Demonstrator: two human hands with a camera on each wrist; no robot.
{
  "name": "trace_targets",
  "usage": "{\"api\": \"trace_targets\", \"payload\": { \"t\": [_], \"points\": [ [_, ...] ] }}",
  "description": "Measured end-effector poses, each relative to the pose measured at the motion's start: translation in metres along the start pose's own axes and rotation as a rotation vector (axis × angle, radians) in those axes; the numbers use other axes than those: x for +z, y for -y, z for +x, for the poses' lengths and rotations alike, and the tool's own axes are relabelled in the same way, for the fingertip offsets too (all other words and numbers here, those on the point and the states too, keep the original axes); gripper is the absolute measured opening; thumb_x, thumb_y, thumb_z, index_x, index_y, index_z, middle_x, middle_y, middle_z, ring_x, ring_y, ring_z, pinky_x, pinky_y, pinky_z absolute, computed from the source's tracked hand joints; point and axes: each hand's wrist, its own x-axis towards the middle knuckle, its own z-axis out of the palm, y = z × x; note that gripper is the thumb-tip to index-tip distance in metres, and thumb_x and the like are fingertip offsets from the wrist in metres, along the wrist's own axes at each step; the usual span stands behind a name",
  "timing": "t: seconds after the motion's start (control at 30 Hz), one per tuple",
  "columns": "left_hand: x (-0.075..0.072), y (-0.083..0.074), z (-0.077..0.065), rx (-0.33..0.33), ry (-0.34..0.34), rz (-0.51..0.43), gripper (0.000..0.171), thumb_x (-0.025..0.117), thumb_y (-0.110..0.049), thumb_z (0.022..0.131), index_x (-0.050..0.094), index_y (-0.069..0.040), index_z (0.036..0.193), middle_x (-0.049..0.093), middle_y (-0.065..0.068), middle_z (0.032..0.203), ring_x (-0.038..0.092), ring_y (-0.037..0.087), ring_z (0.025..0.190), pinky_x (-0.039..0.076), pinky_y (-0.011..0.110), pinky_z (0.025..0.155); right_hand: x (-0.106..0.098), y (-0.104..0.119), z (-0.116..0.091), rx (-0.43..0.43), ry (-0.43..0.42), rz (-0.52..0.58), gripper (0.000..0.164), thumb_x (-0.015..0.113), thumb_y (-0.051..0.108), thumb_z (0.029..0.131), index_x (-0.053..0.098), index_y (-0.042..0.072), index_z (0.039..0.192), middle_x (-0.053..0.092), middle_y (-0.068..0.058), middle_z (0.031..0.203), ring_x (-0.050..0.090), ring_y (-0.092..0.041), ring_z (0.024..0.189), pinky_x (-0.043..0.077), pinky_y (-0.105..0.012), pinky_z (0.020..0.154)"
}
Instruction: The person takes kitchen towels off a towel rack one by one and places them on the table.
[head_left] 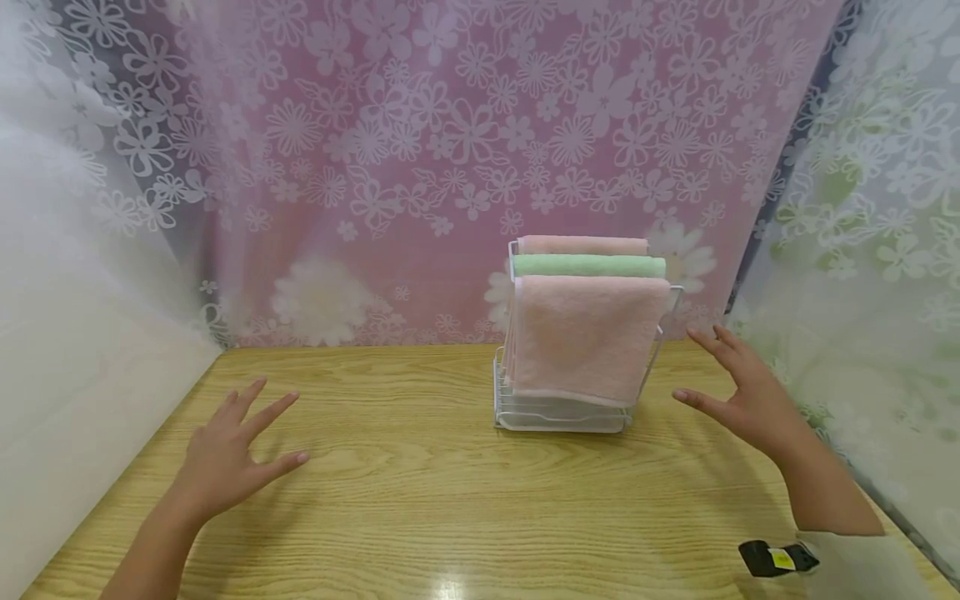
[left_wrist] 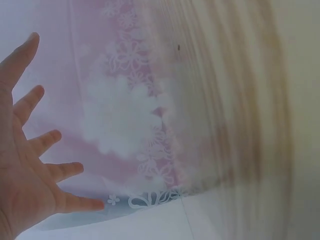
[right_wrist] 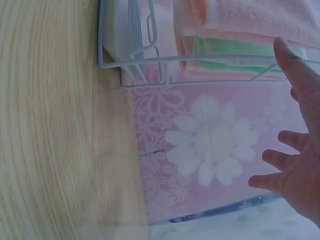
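Observation:
A white wire rack (head_left: 562, 419) stands right of centre toward the back of the table. Draped over its bars are a pink towel (head_left: 592, 337) in front, a green towel (head_left: 588, 266) behind it and another pink towel (head_left: 583, 244) at the rear. To the right of the rack, my right hand (head_left: 750, 400) hovers with fingers spread and nothing held. In the right wrist view its thumb overlaps the wire frame (right_wrist: 165, 60) and the towels. Far to the left, my left hand (head_left: 225, 450) is spread above the wood, also holding nothing.
The wood-grain table (head_left: 375, 500) runs back to a pink flowered curtain (head_left: 450, 167). White sheeting (head_left: 90, 333) closes the left side, and a pale flowered sheet (head_left: 885, 250) the right. A black strap (head_left: 772, 558) lies at the right sleeve.

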Motion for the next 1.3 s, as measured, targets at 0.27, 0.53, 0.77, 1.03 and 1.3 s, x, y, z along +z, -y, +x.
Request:
{"api": "trace_targets", "payload": {
  "t": [0.27,0.53,0.77,1.03,1.3],
  "points": [
    [0.006,-0.005,0.003,0.040,-0.029,-0.182,0.081,0.083,-0.039,0.077,0.046,-0.025,0.147,0.029,0.022,0.154,0.026,0.062,0.130,0.028,0.080,0.087,0.002,0.005,0.002,-0.075,-0.070,0.083,0.091,0.083,0.010,0.078,0.033,0.017,0.154,0.018,-0.018,0.159,0.021,-0.048,0.141,0.037,-0.029,0.108],
    [0.007,-0.014,0.005,-0.001,0.014,-0.332,0.078,0.082,-0.034,0.080,0.045,-0.024,0.147,0.026,0.017,0.157,0.024,0.056,0.134,0.028,0.080,0.087,0.003,0.009,0.003,-0.071,-0.110,0.136,0.090,0.084,0.007,0.076,0.037,0.018,0.152,0.023,-0.011,0.159,0.026,-0.031,0.143,0.029,0.001,0.091],
    [0.008,-0.019,0.007,-0.021,0.035,-0.383,0.076,0.081,-0.034,0.081,0.045,-0.021,0.146,0.028,0.017,0.155,0.024,0.054,0.134,0.029,0.079,0.087,0.004,0.012,0.006,-0.054,-0.148,0.202,0.094,0.085,-0.001,0.071,0.040,0.022,0.151,0.033,0.002,0.154,0.038,0.006,0.128,0.037,-0.003,0.090],
    [0.011,-0.027,0.011,-0.018,0.040,-0.413,0.072,0.080,-0.036,0.082,0.047,-0.024,0.144,0.033,0.012,0.152,0.027,0.049,0.135,0.030,0.076,0.089,0.001,0.017,0.010,-0.020,-0.140,0.279,0.090,0.080,-0.003,0.077,0.036,0.020,0.152,0.036,-0.014,0.148,0.045,0.013,0.114,0.043,-0.005,0.083],
    [0.014,-0.036,0.017,0.018,0.021,-0.429,0.069,0.081,-0.034,0.081,0.050,-0.022,0.142,0.038,0.010,0.149,0.031,0.045,0.134,0.031,0.075,0.090,-0.005,0.020,0.020,-0.028,-0.129,0.310,0.082,0.076,-0.003,0.082,0.038,0.019,0.151,0.041,-0.004,0.146,0.050,0.012,0.109,0.047,-0.008,0.080]
  ]
}}
